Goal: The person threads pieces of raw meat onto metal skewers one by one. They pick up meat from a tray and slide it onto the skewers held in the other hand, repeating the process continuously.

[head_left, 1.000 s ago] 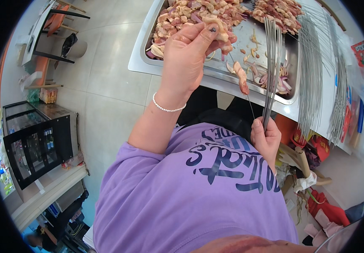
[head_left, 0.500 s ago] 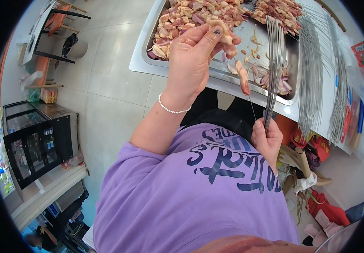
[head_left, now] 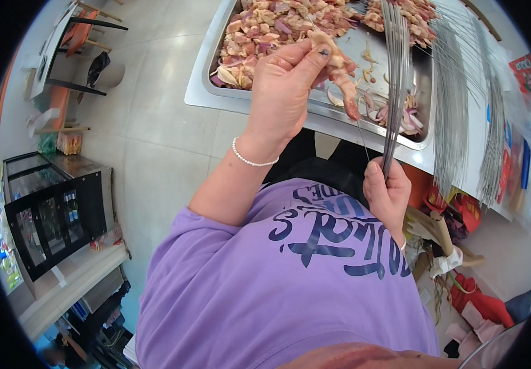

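Note:
My left hand (head_left: 279,92) pinches a pale pink piece of raw meat (head_left: 338,60) over the tray's near edge. That piece is on a thin metal skewer (head_left: 363,140), just above another meat piece (head_left: 347,98) threaded on it. The skewer's lower end is in my right hand (head_left: 390,192), which is closed around it. The same hand grips a bundle of bare metal skewers (head_left: 396,80) that points up and away over the tray. Part of the meat is hidden behind my left fingers.
A metal tray (head_left: 324,109) holds a heap of raw meat chunks (head_left: 259,37) with onion, loose onion slices (head_left: 408,120) and a stack of loaded skewers (head_left: 410,18). Many bare skewers (head_left: 453,111) lie right of it. A drinks cabinet (head_left: 56,209) stands far left.
My left hand has brought its meat piece down onto the skewer, against the piece threaded lower. The skewer and my right hand have shifted slightly left.

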Tool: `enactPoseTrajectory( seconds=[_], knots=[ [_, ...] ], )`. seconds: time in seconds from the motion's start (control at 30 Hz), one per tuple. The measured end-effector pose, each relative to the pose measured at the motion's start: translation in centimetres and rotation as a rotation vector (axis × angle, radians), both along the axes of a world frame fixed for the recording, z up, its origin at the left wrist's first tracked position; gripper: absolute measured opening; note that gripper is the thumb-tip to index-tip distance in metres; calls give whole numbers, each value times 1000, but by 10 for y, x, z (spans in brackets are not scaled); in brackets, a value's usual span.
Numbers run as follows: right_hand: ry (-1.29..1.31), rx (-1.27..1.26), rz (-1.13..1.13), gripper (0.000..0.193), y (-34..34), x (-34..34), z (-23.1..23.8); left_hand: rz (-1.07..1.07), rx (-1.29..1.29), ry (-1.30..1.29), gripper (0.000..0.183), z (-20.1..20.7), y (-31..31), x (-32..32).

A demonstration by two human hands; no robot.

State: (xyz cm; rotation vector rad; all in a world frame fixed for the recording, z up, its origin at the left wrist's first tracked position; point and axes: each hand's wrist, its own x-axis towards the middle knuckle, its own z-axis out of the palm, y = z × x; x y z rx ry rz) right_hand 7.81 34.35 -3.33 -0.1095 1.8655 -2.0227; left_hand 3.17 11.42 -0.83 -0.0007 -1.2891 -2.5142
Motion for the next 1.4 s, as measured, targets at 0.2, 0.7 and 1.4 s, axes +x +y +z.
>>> enactPoseTrajectory(
  seconds=[0.2, 0.7, 1.4],
  knots=[
    [-25, -39, -2, 13, -12, -7, -1, -40, 162, -21, 29, 8, 5, -3],
    [-3, 46, -36, 12, -19, -2, -8, -44, 447, -105, 19, 10, 38, -14],
    [-32, -10, -107, 11, 2, -5, 2, -63, -2213, 123, 6, 16, -91, -3]
  ],
)
